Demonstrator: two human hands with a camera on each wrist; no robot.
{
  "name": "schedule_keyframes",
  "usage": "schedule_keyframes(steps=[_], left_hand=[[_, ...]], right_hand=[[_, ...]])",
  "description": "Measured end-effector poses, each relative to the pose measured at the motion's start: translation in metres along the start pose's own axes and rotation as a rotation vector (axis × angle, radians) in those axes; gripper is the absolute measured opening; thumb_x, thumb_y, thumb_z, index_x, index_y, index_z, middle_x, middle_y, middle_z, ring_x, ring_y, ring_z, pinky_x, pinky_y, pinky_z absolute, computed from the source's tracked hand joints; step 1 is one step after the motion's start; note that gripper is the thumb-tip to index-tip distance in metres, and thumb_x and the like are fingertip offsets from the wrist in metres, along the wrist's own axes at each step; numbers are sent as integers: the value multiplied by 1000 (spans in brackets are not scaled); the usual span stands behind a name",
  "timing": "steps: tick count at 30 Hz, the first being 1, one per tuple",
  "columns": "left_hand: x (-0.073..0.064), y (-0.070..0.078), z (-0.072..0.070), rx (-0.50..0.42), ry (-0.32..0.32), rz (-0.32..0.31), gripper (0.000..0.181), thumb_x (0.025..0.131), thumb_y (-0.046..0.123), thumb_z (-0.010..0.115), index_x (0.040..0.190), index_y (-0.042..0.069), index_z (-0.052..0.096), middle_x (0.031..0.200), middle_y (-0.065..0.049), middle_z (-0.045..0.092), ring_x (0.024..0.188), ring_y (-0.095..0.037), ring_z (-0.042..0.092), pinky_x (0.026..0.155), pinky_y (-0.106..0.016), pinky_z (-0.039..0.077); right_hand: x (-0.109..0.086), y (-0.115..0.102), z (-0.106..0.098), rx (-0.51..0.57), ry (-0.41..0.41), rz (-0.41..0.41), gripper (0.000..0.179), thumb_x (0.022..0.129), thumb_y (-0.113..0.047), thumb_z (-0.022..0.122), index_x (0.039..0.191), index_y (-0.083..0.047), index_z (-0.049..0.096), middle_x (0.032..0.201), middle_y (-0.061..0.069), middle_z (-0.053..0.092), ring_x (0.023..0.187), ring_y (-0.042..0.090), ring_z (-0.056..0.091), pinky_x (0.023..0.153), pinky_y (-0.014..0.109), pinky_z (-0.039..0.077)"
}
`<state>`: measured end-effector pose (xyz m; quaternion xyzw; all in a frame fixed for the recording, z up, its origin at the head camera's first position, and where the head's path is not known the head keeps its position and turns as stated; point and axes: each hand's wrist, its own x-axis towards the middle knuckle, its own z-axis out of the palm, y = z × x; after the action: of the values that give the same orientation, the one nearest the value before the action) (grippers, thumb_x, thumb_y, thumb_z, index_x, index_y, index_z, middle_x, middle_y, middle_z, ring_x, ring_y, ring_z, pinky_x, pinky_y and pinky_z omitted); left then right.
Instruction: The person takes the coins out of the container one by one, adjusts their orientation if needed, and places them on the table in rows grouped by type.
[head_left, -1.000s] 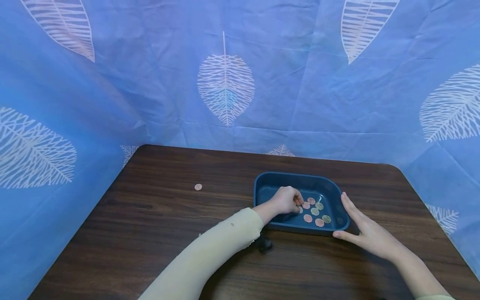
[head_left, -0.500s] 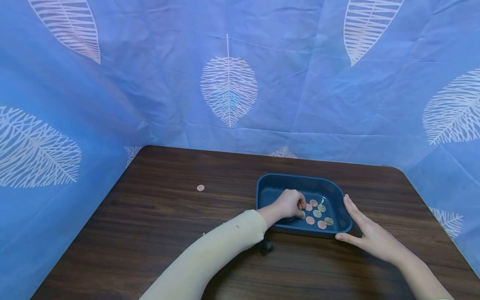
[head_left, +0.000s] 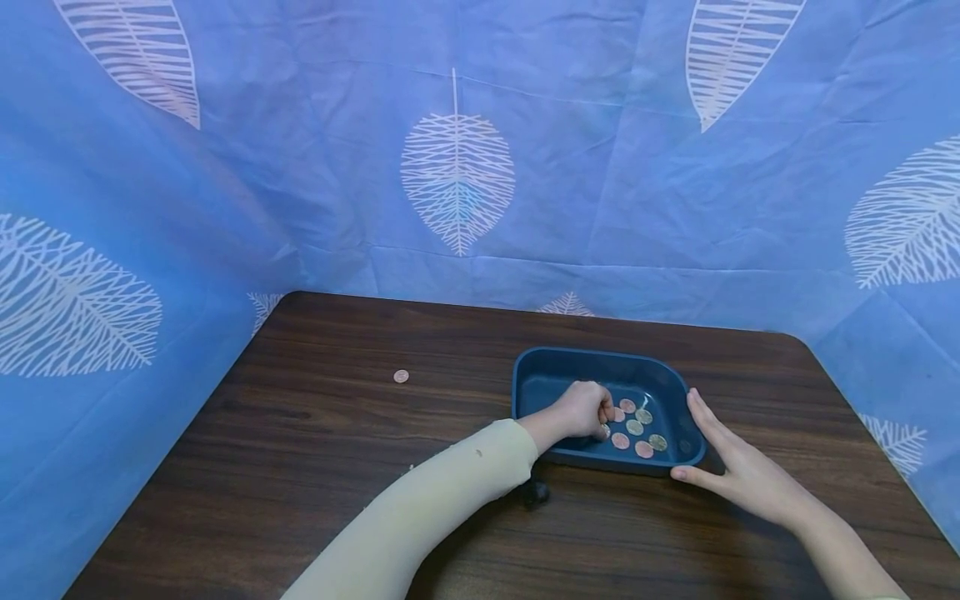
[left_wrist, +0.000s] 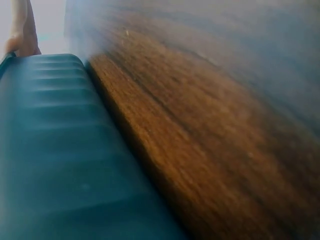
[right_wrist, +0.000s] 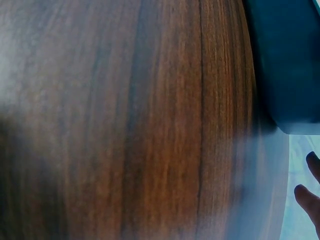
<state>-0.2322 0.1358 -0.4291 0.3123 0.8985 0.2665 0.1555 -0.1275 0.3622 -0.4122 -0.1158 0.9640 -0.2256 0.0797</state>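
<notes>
A dark blue rectangular tray (head_left: 551, 367) stands on the table, with several copper- and brass-coloured coins (head_left: 620, 441) lying flat toward its right side. My left hand (head_left: 583, 407) reaches over the front rim into the tray. Its curled fingers and thumb pinch a coin (head_left: 606, 431) near the tray floor, mostly hidden by the fingertips. My right hand (head_left: 738, 471) rests against the tray's right end, fingers straight along the side and thumb at the front corner. The left wrist view shows the tray's outer wall (left_wrist: 75, 150); the right wrist view catches only a tray corner (right_wrist: 295, 65).
One copper coin (head_left: 401, 377) lies alone on the dark wooden table (head_left: 300, 467), left of the tray. A small black device (head_left: 535, 493) sits under the left wrist. Blue cloth (head_left: 570, 183) with white leaf prints hangs behind and beside the table.
The head view has shifted slightly. My left fingers have closed in a little more around the coin. The right hand and the tray have stayed in place.
</notes>
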Motion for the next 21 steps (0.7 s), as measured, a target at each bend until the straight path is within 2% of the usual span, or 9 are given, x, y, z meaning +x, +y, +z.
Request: schedule_keyframes(steps=[6, 15, 21], left_hand=[[0, 0, 1, -17, -3, -15, 16, 77, 8, 81, 85, 11, 68, 73, 8, 54, 69, -3, 49, 62, -13, 40], [-3, -2, -1, -84, -60, 59, 13, 78, -2, 76, 81, 10, 72, 71, 8, 57, 66, -3, 50, 58, -12, 41], [-4, -5, -4, -123, -39, 111, 11, 81, -2, 74, 85, 8, 74, 74, 8, 63, 66, 0, 52, 59, -10, 42]], right_hand=[[0, 0, 1, -4, 4, 1, 102, 88, -51, 63, 151, -26, -14, 158, 14, -8, 129, 57, 25, 83, 72, 34], [0, 1, 0, 6, 9, -14, 102, 89, -49, 63, 152, -24, -13, 158, 12, -9, 129, 57, 25, 83, 72, 34], [0, 1, 1, 12, 8, -9, 102, 89, -49, 63, 151, -27, -15, 158, 14, -8, 129, 58, 25, 82, 72, 35]])
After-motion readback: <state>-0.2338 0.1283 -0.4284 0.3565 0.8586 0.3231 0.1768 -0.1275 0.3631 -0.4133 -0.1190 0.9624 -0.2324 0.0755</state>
